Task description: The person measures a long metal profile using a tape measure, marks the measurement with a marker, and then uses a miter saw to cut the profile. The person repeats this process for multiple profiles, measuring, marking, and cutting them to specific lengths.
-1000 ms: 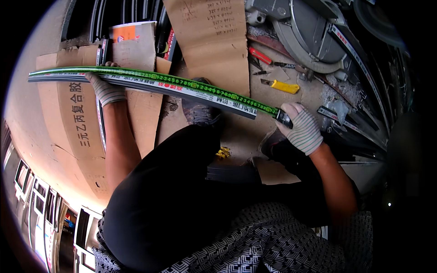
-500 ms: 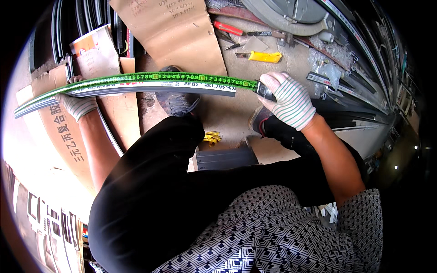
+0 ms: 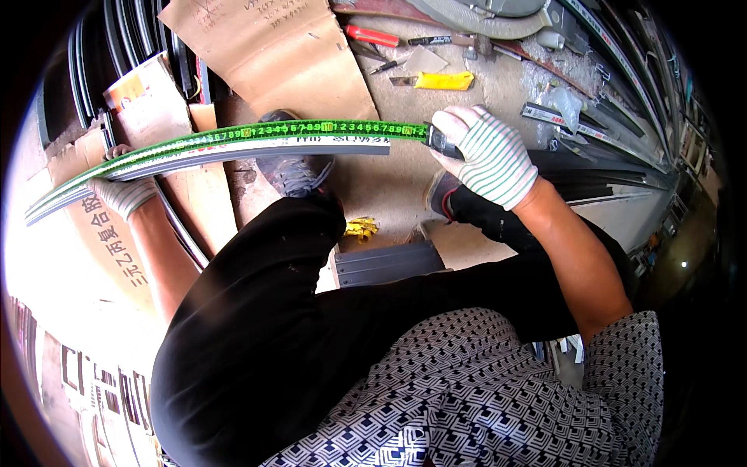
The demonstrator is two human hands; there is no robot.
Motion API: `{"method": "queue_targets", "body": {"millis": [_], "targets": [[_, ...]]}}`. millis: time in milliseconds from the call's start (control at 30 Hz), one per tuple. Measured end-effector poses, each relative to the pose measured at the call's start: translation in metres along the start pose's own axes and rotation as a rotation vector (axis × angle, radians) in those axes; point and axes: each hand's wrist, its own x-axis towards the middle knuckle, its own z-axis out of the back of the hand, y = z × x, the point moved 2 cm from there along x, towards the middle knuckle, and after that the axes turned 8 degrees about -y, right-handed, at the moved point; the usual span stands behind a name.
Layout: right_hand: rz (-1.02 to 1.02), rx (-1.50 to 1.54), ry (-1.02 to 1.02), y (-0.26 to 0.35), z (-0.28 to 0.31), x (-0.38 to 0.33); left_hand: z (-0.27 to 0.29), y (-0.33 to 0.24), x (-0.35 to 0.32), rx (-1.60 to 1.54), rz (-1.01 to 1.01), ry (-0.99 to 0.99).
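Observation:
A long grey profile strip (image 3: 194, 162) with printed film on its face runs across the front of me, from far left to just past the middle. Along its upper edge lies the green blade of a tape measure (image 3: 303, 131), stretched past the strip's right end. My left hand (image 3: 127, 194), in a striped glove, is closed round the strip and the blade near their left part, fingertips showing on the far side. At the right, the dark tape measure case (image 3: 444, 142) is gripped by my gloved right hand (image 3: 496, 158), thumb below and fingers above.
Brown cardboard (image 3: 288, 62) lies beyond the strip. A yellow utility knife (image 3: 443, 81), a red-handled tool (image 3: 372, 36) and a marker (image 3: 430, 40) rest on the floor. Long profiles (image 3: 615, 132) pile up at right; black strips (image 3: 128, 39) stand at far left. My shoe (image 3: 296, 171) is under the strip.
Strip, tape and right hand appear slightly farther left in view, and the strip's left end sits lower. The floor items shift too, so the view itself has moved. Both grips stay the same.

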Motion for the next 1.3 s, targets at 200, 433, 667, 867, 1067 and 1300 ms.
{"method": "queue_targets", "body": {"millis": [200, 433, 667, 867, 1067, 1300], "targets": [[-0.025, -0.037, 0.053, 0.003, 0.005, 0.001, 0.0, -0.004, 0.003, -0.033, 0.015, -0.006], [-0.004, -0.076, 0.028, 0.005, 0.012, 0.0, -0.001, -0.008, 0.01, -0.055, 0.023, -0.001], [-0.004, -0.144, 0.038, 0.009, 0.023, -0.001, -0.012, -0.011, 0.003, -0.046, 0.011, -0.009], [0.011, -0.158, -0.001, 0.009, 0.027, -0.001, -0.014, -0.013, 0.007, -0.045, 0.037, -0.005], [0.032, -0.166, -0.035, 0.008, 0.028, -0.002, -0.018, -0.015, 0.005, -0.018, 0.045, 0.0], [0.022, -0.183, -0.021, 0.009, 0.031, 0.0, -0.025, -0.013, -0.001, -0.012, -0.003, -0.04]]}}
